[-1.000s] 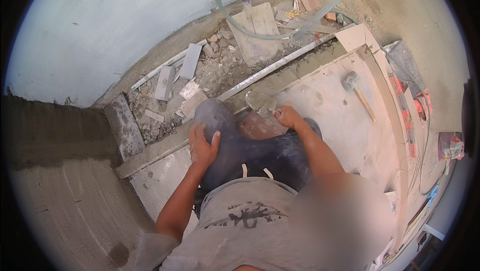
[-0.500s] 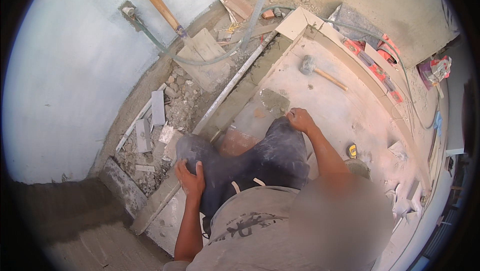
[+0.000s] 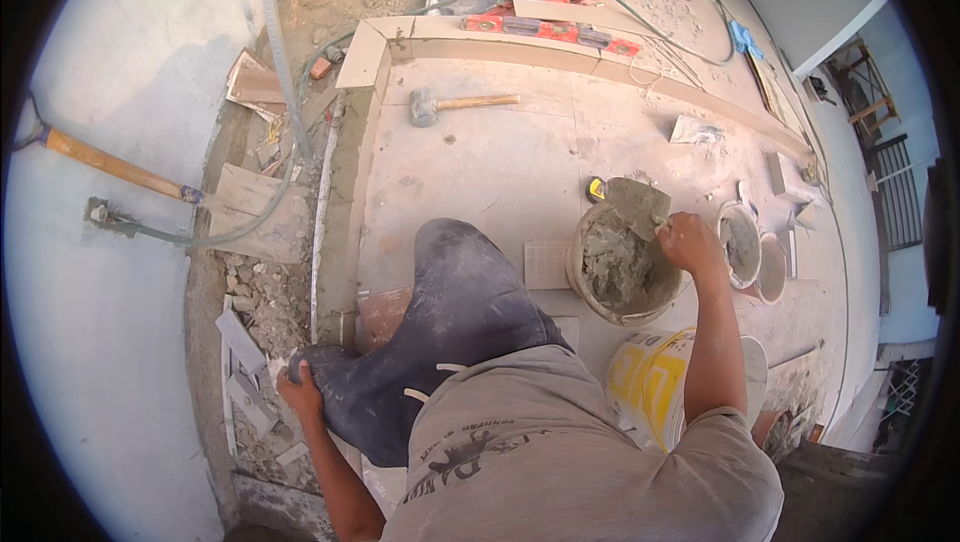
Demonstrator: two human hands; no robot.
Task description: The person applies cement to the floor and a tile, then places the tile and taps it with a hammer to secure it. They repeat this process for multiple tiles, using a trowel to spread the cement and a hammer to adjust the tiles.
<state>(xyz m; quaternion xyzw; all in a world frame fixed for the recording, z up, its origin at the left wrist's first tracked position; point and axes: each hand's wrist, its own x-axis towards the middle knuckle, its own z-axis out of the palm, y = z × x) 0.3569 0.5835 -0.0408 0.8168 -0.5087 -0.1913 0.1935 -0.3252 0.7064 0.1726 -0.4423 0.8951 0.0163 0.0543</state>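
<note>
My right hand (image 3: pixel 692 242) is closed around the handle of a trowel (image 3: pixel 640 202), whose blade is coated with grey mortar. The blade tilts over the far rim of a round bucket (image 3: pixel 578 287), and wet mortar (image 3: pixel 620 267) lies inside. Most of the trowel handle is hidden in my fist. At the left, my left hand (image 3: pixel 302 392) rests on my bent knee with its fingers apart, holding nothing. A yellow and black tape measure (image 3: pixel 597 188) lies on the floor just beyond the bucket.
A mallet (image 3: pixel 425 108) lies farther off, near a row of tiles (image 3: pixel 500 50) carrying a red level (image 3: pixel 555 32). Right of the bucket stand smaller pails (image 3: pixel 740 242); a white and yellow bucket (image 3: pixel 645 372) is nearer. A shovel (image 3: pixel 125 164) leans left, beside rubble (image 3: pixel 265 292).
My view has turned to the right. My right hand has moved the trowel from beside my knee to the mortar bucket. My left hand stays on the knee.
</note>
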